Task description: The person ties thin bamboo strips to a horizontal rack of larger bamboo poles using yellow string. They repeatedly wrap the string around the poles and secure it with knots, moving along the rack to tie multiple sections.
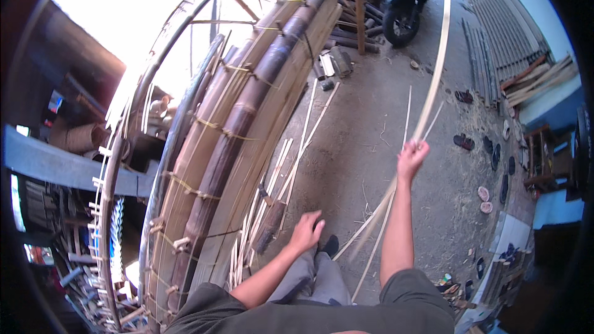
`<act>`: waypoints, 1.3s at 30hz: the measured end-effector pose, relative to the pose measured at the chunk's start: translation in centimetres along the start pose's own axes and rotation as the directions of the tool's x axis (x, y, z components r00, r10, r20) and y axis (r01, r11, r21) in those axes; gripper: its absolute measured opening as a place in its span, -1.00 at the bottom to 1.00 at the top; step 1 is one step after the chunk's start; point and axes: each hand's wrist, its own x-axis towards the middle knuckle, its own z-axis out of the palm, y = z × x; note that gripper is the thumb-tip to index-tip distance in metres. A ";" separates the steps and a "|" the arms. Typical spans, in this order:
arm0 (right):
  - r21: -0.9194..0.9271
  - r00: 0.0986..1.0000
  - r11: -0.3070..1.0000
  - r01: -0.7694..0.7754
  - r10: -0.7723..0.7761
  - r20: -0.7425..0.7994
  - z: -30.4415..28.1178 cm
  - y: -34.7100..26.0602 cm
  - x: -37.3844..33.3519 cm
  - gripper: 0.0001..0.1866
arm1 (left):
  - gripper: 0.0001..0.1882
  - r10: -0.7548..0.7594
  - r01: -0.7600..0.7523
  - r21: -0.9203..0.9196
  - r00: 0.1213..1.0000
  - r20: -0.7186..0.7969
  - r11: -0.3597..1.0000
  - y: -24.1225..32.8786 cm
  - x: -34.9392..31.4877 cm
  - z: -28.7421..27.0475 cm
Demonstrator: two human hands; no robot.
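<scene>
My right hand (411,159), arm stretched forward, is closed around a long, pale bamboo strip (438,71). The strip runs from beside my legs up past the hand toward the far end of the floor, its lower part smeared by motion. Near my knees, my left hand (304,233) holds nothing, with thumb and fingers apart. Just left of it lies a short dark log (270,227), with what looks like a wooden tool handle against its upper end. Several thin pale strips (301,148) lie on the floor by the log, and others lie under my right arm.
Along my left runs a long curved frame of bamboo poles (238,120) tied with yellow cord. A motorcycle (405,3) stands ahead. Corrugated sheets (507,28) lean at the right wall, with sandals (463,142) and a wooden stool (544,158) on that side.
</scene>
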 end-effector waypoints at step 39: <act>-0.305 0.028 0.921 -0.243 0.320 0.947 27.8 -14.1 5.1 -0.74 | -0.60 -0.152 0.582 0.379 0.664 -0.732 0.720 13.4 23.9 -39.3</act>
